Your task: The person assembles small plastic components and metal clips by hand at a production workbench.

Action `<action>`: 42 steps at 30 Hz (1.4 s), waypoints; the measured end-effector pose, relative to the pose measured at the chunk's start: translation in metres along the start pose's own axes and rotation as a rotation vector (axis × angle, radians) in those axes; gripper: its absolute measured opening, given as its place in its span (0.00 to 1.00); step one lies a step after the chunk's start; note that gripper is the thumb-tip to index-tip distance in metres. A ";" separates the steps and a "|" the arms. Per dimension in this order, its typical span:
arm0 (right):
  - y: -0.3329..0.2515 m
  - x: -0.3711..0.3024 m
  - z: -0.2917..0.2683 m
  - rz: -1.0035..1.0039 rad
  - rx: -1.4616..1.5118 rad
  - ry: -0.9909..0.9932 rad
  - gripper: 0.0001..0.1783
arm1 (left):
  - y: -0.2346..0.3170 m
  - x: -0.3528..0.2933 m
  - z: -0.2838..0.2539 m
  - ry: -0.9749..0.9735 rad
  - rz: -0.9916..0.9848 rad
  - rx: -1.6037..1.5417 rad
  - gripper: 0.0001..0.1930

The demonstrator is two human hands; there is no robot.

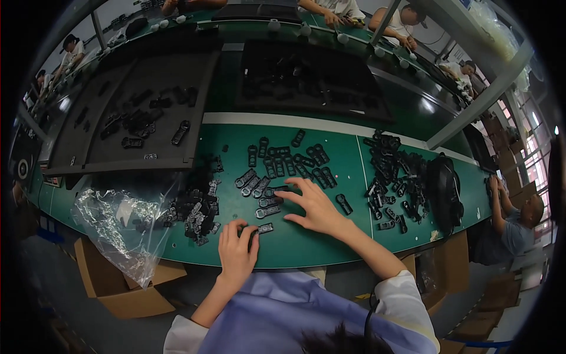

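Observation:
My left hand is at the near part of the green table, its fingers curled around the left end of a small black plastic part. My right hand has thumb and fingers spread apart, with nothing seen between them. Its index fingertips come close to an oblong black housing; contact cannot be made out. Beyond both hands lie several similar black housings, with oval openings, side by side. One more black housing rests to the right of my right hand.
A pile of small black pieces lies left, beside a clear plastic bag. At right are heaped black parts and a black bag. Dark trays stand farther back. Cardboard boxes sit below the edge. Other people work around.

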State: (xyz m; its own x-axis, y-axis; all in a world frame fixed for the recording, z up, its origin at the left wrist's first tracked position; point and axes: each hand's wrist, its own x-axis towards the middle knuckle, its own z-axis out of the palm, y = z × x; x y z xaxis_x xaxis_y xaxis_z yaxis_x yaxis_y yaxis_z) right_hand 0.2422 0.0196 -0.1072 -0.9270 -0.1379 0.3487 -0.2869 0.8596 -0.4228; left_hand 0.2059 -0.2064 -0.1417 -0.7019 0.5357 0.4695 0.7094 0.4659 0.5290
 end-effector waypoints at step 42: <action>0.033 0.091 0.023 -0.264 -0.024 -0.326 0.24 | 0.010 0.039 0.047 0.066 -0.333 0.203 0.31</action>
State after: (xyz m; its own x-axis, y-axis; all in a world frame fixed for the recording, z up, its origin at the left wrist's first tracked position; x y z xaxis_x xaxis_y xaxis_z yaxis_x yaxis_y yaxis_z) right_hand 0.1432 0.0245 -0.1089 -0.8511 -0.5006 0.1579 -0.5232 0.7842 -0.3336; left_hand 0.1884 -0.1475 -0.1510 -0.8935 0.2886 0.3440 0.4362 0.7395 0.5127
